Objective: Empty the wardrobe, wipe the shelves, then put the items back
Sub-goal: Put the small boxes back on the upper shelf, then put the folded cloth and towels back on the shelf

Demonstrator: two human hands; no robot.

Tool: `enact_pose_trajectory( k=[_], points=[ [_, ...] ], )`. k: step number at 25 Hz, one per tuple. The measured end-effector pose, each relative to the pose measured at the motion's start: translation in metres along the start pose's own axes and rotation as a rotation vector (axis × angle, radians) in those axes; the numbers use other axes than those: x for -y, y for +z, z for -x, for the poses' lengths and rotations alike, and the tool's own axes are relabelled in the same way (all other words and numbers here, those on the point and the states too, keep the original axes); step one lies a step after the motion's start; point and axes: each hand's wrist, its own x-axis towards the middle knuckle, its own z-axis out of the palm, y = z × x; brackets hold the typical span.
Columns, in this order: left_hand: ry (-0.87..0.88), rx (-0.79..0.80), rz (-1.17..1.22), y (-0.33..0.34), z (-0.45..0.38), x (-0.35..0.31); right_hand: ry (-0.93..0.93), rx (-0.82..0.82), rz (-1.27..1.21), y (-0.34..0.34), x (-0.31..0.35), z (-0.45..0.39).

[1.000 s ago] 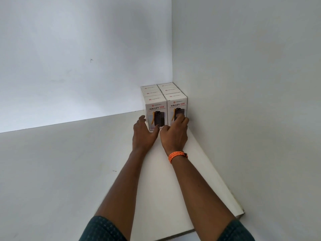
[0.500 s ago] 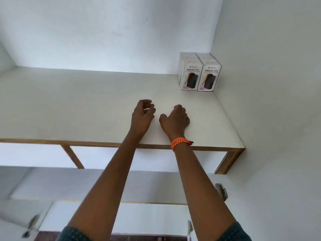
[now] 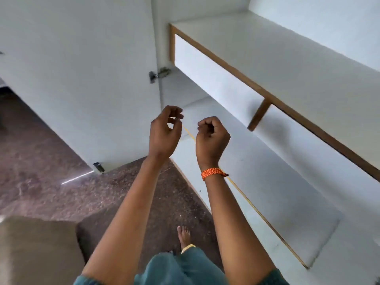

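Wardrobe shelf (image 3: pixel 287 182) beyond hands | left hand (image 3: pixel 164 134), right hand (image 3: pixel 211 138): fingers loosely curled, empty

A speckled brown stone floor (image 3: pixel 41 145) fills the lower left — a thin streak of light (image 3: pixel 78 177) lies across it. Beside that floor, at the bottom-left corner, sits a brown padded seat (image 3: pixel 35 249).

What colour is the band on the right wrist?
Orange with a paler woven pattern; the wristband shows clearly in the head view.
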Motion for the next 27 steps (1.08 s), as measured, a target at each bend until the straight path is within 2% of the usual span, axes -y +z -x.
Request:
enact_pose_trajectory(
  k=[4, 8, 11, 16, 19, 23, 25, 27],
  points=[
    [-0.208, -0.295, -0.128, -0.099, 0.033, 0.052, -0.013, 0.386, -0.056, 0.089, -0.001, 0.062],
    [-0.417, -0.649, -0.283, -0.199, 0.121, 0.083, -0.103, 0.888, -0.101, 0.166, 0.015, 0.170],
    [-0.578, -0.997, -0.352, -0.252, 0.213, 0.092, -0.224, 1.287, -0.187, 0.184, 0.046, 0.267],
    [-0.834, -1.462, -0.351, -0.269, 0.343, 0.085, -0.429, 1.745, -0.224, 0.173, 0.072, 0.396],
    [-0.961, -1.647, -0.292, -0.278, 0.402, 0.090, -0.516, 1.936, -0.242, 0.163, 0.088, 0.465],
    [-1.081, -1.714, -0.148, -0.327, 0.450, 0.137, -0.628, 2.079, -0.206, 0.181, 0.087, 0.547],
    [-1.118, -1.735, -0.076, -0.361, 0.468, 0.165, -0.717, 2.153, -0.117, 0.198, 0.087, 0.587],
    [-1.140, -1.767, -0.005, -0.394, 0.485, 0.192, -0.780, 2.159, -0.017, 0.217, 0.090, 0.623]
  ],
)
